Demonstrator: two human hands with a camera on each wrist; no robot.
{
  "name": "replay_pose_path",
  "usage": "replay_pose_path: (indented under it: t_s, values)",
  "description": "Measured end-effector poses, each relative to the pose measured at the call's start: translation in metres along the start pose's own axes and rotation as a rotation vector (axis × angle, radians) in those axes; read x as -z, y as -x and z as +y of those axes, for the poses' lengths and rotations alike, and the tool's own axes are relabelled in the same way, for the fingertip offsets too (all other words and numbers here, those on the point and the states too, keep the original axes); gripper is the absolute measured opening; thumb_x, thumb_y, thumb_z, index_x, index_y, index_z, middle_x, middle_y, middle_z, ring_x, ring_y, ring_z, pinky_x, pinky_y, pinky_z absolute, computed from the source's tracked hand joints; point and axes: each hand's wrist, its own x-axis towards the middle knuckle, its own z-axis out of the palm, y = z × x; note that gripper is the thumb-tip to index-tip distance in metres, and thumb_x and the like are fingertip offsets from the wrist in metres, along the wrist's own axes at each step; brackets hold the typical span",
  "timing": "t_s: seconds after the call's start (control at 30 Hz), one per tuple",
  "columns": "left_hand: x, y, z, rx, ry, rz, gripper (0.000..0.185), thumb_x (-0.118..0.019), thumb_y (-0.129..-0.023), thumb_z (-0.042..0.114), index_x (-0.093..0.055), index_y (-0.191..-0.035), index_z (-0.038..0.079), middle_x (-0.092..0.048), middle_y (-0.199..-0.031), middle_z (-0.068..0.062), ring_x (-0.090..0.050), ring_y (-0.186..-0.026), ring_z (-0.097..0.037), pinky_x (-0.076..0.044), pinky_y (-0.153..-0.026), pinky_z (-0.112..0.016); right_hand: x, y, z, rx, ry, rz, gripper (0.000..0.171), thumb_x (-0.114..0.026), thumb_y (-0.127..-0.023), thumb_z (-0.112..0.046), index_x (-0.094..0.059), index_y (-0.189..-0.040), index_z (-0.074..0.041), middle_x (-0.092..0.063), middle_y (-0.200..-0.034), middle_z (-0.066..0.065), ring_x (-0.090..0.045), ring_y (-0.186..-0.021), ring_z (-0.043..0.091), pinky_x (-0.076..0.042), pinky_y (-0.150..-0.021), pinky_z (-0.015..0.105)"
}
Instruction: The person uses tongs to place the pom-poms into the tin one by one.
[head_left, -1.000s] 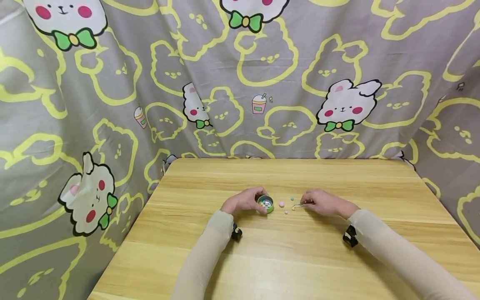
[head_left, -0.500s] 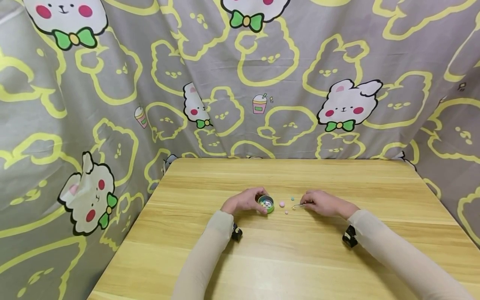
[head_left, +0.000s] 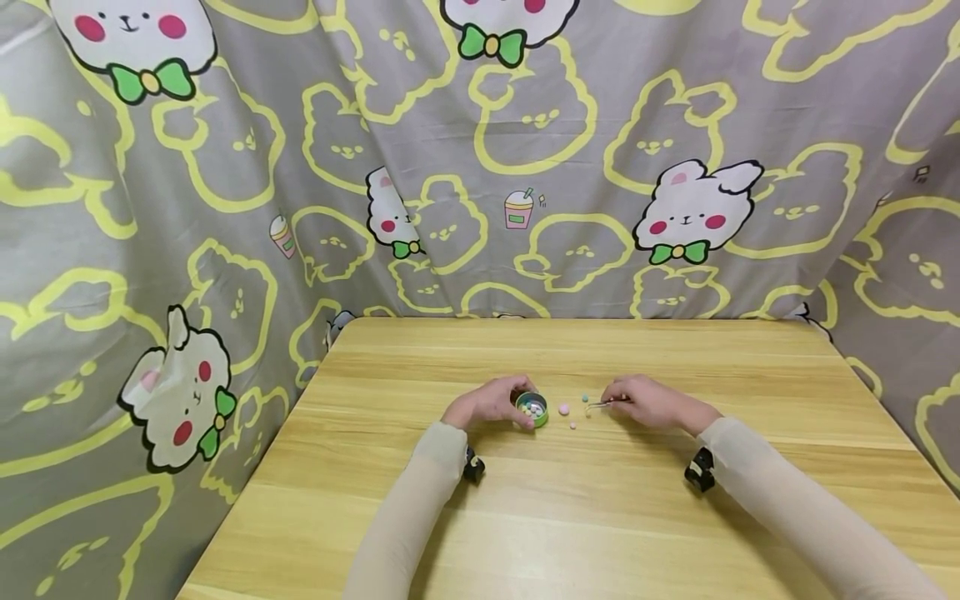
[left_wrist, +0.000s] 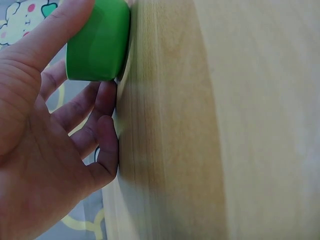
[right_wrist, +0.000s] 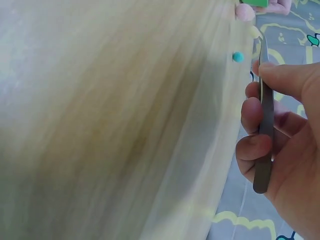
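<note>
My left hand [head_left: 491,402] holds a small round green tin [left_wrist: 97,45] between thumb and fingers, upright on the table. Several small pastel balls lie inside the tin, as the head view shows. Tweezers [right_wrist: 266,115] are pinched in my right hand [head_left: 648,402], their tips pointing left towards the tin. At those tips is a pale yellow ball [right_wrist: 255,32]. Between the two hands a larger pink ball [head_left: 564,409], a smaller pink ball [head_left: 572,426] and a teal ball [right_wrist: 238,57] rest on the wood.
The wooden table [head_left: 525,517] reaches back to a grey curtain [head_left: 442,125] printed with yellow outlines and white cartoon animals. The same cloth hangs at the left and right sides. A dark wrist strap [head_left: 700,471] sits on the right forearm.
My right hand and the tweezers have risen slightly, and the yellow ball at their tips has shifted a little with them. The left hand and the tin stay put.
</note>
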Motion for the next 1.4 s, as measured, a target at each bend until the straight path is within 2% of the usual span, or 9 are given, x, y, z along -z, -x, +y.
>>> replay_pose_path:
  t_s: [0.3, 0.7, 1.0, 1.4]
  values:
    - [-0.001, -0.001, -0.001, 0.011, 0.009, 0.003, 0.044, -0.083, -0.074, 0.020, -0.057, -0.110, 0.017, -0.062, -0.103, 0.001, -0.057, -0.096, -0.014, -0.043, -0.084, -0.026, 0.007, -0.003, -0.002, -0.025, -0.032, 0.013, 0.015, -0.059, -0.091, -0.003, -0.069, -0.100, -0.009, -0.059, -0.086, -0.005, -0.051, -0.074, 0.007, -0.044, -0.066, 0.030]
    - [-0.001, 0.000, -0.002, 0.016, 0.011, -0.004, 0.044, -0.082, -0.074, 0.020, -0.057, -0.111, 0.015, -0.063, -0.104, -0.001, -0.056, -0.096, -0.015, -0.042, -0.085, -0.026, 0.016, -0.008, -0.006, -0.046, -0.042, 0.007, 0.014, -0.058, -0.093, -0.008, -0.069, -0.102, -0.010, -0.061, -0.091, -0.003, -0.054, -0.079, 0.009, -0.046, -0.068, 0.031]
    - [-0.002, 0.002, 0.000, 0.029, 0.014, 0.011, 0.044, -0.083, -0.074, 0.019, -0.058, -0.110, 0.016, -0.063, -0.103, -0.001, -0.056, -0.094, -0.013, -0.043, -0.084, -0.026, 0.019, -0.016, -0.014, 0.022, -0.015, 0.060, 0.013, -0.059, -0.092, -0.007, -0.069, -0.100, -0.008, -0.062, -0.089, -0.001, -0.056, -0.080, 0.012, -0.046, -0.069, 0.034]
    - [-0.001, 0.001, 0.000, 0.011, -0.003, 0.012, 0.043, -0.082, -0.074, 0.019, -0.057, -0.109, 0.016, -0.063, -0.102, 0.001, -0.056, -0.093, -0.011, -0.043, -0.084, -0.026, 0.024, -0.029, -0.026, -0.036, -0.028, 0.007, 0.016, -0.057, -0.094, -0.008, -0.068, -0.105, -0.011, -0.061, -0.094, -0.004, -0.056, -0.083, 0.011, -0.046, -0.072, 0.034]
